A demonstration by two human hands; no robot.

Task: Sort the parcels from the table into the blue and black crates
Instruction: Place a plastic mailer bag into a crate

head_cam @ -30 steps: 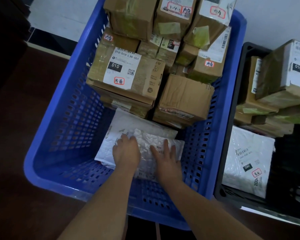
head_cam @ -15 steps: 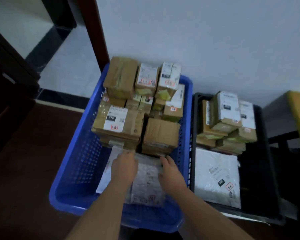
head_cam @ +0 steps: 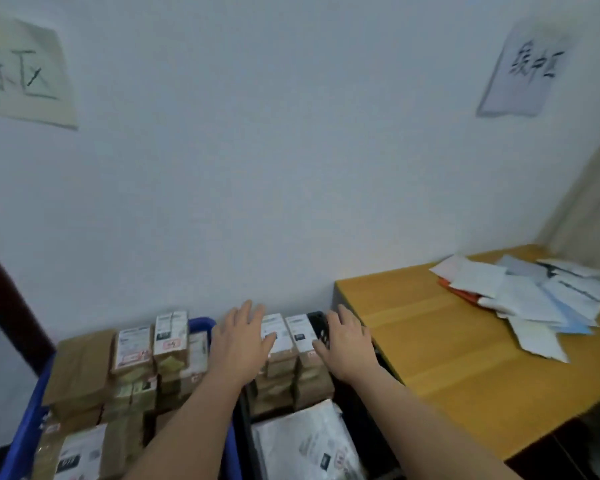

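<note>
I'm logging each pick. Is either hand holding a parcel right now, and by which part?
Nothing is held. The left hand and right hand are both open with fingers spread, raised above the crates; the unsorted parcels lie untouched on the table.

Parcel sorting room: handwritten zone signs (head_cam: 25, 72) on the wall, blue crate (head_cam: 25, 434) and black crate (head_cam: 317, 320) of labelled boxes lower left, mail bags (head_cam: 534, 299) on table (head_cam: 430, 341) at right.

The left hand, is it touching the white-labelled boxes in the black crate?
Cannot tell. In the head view the left hand overlaps the white-labelled boxes in the black crate, fingers straight and holding nothing, but one blurred view shows neither contact nor gap.
</note>
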